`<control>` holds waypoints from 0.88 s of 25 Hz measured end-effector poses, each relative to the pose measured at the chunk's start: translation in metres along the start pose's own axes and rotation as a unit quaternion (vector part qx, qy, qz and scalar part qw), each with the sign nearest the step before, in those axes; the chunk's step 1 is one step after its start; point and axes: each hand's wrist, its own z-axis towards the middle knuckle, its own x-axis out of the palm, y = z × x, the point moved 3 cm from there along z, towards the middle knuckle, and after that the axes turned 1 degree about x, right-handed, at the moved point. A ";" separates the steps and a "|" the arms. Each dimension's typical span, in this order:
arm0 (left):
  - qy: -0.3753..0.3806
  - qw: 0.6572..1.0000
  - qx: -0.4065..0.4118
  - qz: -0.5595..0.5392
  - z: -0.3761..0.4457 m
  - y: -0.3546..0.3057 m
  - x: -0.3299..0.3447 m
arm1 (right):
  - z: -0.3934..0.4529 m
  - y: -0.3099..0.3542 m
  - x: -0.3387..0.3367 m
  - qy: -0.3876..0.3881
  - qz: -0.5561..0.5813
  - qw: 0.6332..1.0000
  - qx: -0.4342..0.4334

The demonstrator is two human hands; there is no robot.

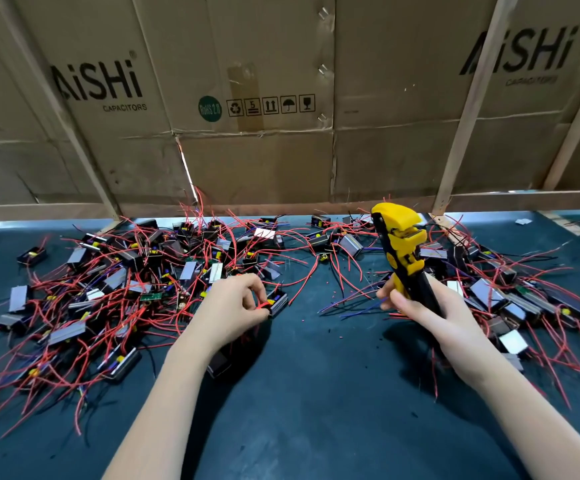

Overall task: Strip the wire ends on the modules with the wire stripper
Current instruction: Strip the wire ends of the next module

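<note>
Head view: the left hand pinches a red wire on a module lying mid-tabletop. The right hand grips a yellow stripper, upright, near the module pile.

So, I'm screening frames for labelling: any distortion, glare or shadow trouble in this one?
Head view: wide-angle bending bows the wooden battens; glare whitens some module faces; soft shadows lie under the left hand and right hand; the wire stripper is sharp.
</note>
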 end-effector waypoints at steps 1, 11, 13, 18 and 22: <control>-0.042 0.999 -0.019 0.019 0.002 0.005 -0.002 | 0.000 0.000 0.000 0.001 -0.001 1.000 0.000; -0.359 0.928 -0.029 -0.099 -0.019 0.026 -0.079 | 0.001 -0.009 -0.004 0.005 -0.010 1.000 -0.001; -0.390 0.893 0.003 -0.225 -0.028 0.039 -0.099 | 0.002 -0.010 -0.005 0.000 -0.006 1.000 0.010; -0.400 0.869 -0.284 0.059 -0.039 0.076 -0.095 | 0.002 -0.009 -0.006 -0.002 -0.012 1.000 0.006; -0.326 0.871 -0.349 0.112 -0.038 0.083 -0.086 | 0.001 -0.006 -0.006 0.001 -0.016 1.000 0.004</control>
